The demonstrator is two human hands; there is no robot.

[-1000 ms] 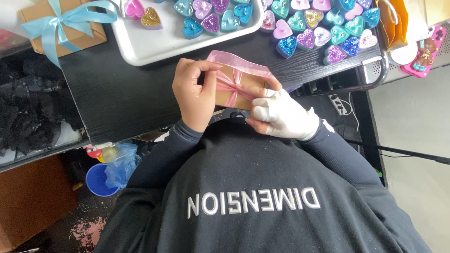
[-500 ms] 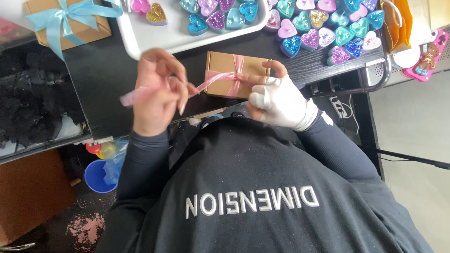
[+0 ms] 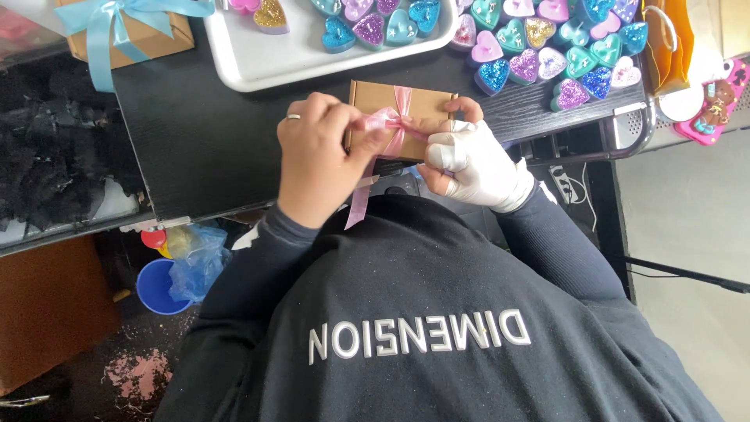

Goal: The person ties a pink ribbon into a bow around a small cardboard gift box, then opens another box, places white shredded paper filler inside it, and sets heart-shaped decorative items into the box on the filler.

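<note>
1. Pink ribbon (image 3: 388,125) crosses a brown cardboard box (image 3: 398,105) lying flat on the black bench (image 3: 203,141), near its front edge; the box's long axis runs left to right across the view, its top face up.
2. The left hand (image 3: 320,160), a ring on one finger, pinches the ribbon at the knot on the box's left half, fingers clenched on the loop; a loose tail hangs down past the bench edge.
3. The right hand (image 3: 473,160), in a white glove, presses on the box's right end, its fingers grasping the ribbon just beside the knot.
4. Behind the box, touching distance off, sits a white tray (image 3: 273,59) holding glittery heart candles (image 3: 340,35); more hearts (image 3: 547,55) lie loose on the bench to the right.
5. A second box tied in blue ribbon (image 3: 129,27) rests at the far left corner, well apart.
6. Under the bench edge on the left stands a blue cup (image 3: 156,285) with a crumpled bag (image 3: 199,258).
</note>
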